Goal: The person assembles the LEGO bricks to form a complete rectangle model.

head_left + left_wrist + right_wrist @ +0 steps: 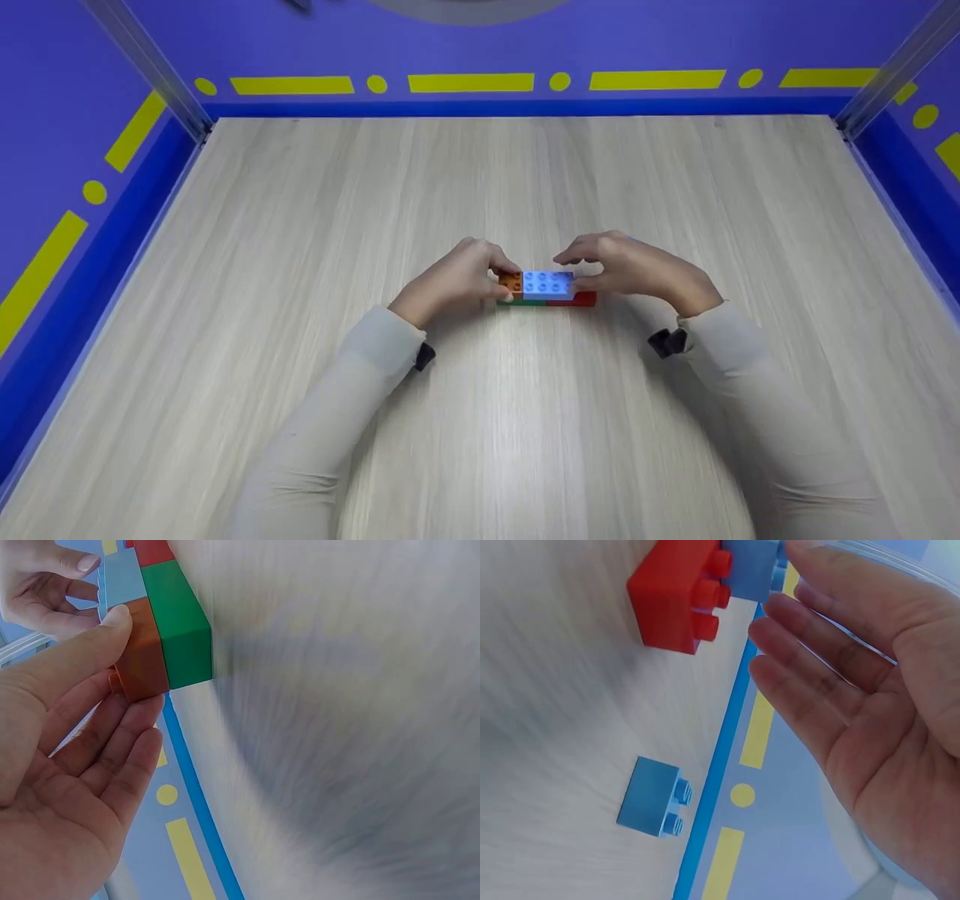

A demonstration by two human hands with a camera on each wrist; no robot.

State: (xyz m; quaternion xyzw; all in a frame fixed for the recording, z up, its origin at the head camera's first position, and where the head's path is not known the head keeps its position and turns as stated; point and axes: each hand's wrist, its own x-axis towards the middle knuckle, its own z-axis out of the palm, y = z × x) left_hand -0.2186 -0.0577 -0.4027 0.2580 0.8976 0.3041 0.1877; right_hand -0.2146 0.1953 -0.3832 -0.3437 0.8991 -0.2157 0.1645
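My left hand (459, 276) pinches an orange toy brick (142, 652) between thumb and fingers. The orange brick sits on a green brick (178, 626), at the left end of a low stack. Beside it on the upper layer lies a light blue brick (547, 285) with several studs. A red brick (667, 604) continues the lower layer to the right of the green one and sticks out past the blue. My right hand (637, 268) is at the stack's right end, its fingers extended and apart from the bricks. Its thumb is close to the blue brick; contact is unclear.
A loose blue brick (649, 796) lies on the wood-grain table (495, 420), mostly hidden behind my right hand in the head view. Blue-purple panels (480, 52) with yellow marks border the table at the back and sides.
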